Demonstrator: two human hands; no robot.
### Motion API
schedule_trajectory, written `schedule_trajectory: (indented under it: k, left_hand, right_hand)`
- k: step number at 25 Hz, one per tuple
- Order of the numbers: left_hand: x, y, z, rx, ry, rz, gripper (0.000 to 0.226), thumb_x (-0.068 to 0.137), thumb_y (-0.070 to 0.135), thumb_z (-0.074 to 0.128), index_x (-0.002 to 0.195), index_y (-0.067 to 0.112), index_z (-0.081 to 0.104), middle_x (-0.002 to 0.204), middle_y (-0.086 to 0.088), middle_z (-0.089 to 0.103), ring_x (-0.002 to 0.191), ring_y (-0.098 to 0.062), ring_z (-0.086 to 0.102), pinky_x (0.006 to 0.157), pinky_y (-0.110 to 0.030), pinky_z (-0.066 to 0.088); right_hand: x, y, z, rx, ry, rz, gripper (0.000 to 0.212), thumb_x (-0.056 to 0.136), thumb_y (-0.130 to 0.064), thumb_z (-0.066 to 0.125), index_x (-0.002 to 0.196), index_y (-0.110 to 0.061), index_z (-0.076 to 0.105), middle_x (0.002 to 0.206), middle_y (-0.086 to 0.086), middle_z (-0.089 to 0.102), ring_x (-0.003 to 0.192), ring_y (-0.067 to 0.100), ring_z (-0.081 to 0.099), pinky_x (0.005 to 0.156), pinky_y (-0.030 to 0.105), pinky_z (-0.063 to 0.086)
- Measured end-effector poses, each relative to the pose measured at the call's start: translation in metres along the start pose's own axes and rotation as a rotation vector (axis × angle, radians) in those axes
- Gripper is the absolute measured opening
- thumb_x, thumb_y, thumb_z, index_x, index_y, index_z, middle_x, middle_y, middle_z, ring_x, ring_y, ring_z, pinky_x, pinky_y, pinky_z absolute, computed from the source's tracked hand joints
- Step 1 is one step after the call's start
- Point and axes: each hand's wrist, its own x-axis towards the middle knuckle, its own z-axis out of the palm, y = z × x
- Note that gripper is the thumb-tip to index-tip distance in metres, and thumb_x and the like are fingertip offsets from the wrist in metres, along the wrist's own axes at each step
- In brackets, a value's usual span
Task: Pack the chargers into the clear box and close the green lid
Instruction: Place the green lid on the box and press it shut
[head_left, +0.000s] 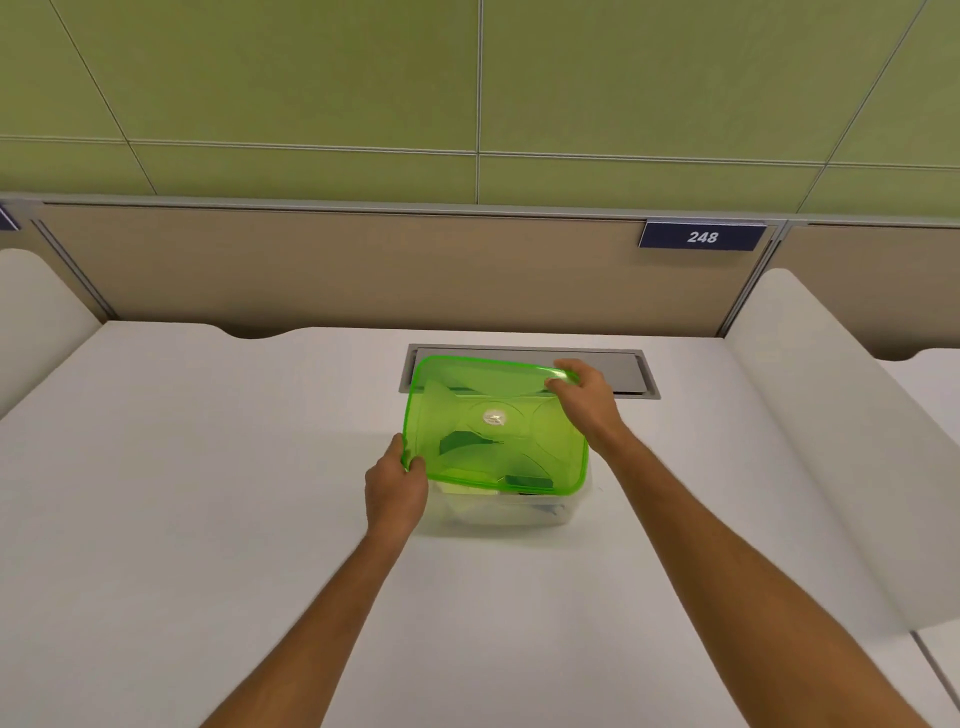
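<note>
2 hands lower the green lid (496, 423)
Left hand (396, 491) and right hand (589, 397) pinch opposite corners; square it over the clear box (519, 512), then press.

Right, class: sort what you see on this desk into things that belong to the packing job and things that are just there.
Job:
green lid, held at two corners by left hand and right hand
clear box
dark items inside, probably chargers

Just there:
cable hatch
sign 248
desk
</note>
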Motion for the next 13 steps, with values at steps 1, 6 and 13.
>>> schedule_trajectory:
  k: [1, 6, 13]
  left_hand:
    - [-0.003, -0.003, 0.003, 0.047, 0.008, 0.020, 0.026, 0.087, 0.012, 0.048, 0.111, 0.014, 0.059, 0.082, -0.018, 0.065, 0.081, -0.038, 0.059, 0.071, -0.042, 0.048]
    - [-0.011, -0.014, 0.014, 0.122, 0.021, 0.080, 0.024, 0.089, 0.018, 0.052, 0.113, 0.020, 0.057, 0.066, -0.008, 0.060, 0.071, -0.035, 0.059, 0.062, -0.037, 0.045]
    - [-0.013, -0.027, 0.016, 0.031, 0.027, 0.041, 0.031, 0.089, 0.024, 0.057, 0.119, 0.026, 0.058, 0.072, -0.006, 0.065, 0.068, -0.027, 0.059, 0.065, -0.033, 0.046]
  right_hand:
    - [0.004, 0.003, 0.002, -0.075, -0.009, -0.010, 0.040, 0.086, -0.019, 0.062, 0.126, -0.015, 0.060, 0.120, 0.006, 0.060, 0.085, 0.017, 0.059, 0.074, 0.025, 0.045]
    - [0.019, 0.024, 0.012, -0.311, -0.119, 0.015, 0.043, 0.089, -0.018, 0.060, 0.130, -0.007, 0.057, 0.135, 0.014, 0.056, 0.120, 0.029, 0.055, 0.100, 0.034, 0.041]
    - [0.016, 0.039, 0.025, -0.471, -0.078, 0.024, 0.051, 0.092, -0.039, 0.053, 0.135, -0.010, 0.049, 0.137, 0.015, 0.051, 0.120, 0.034, 0.053, 0.097, 0.039, 0.042]
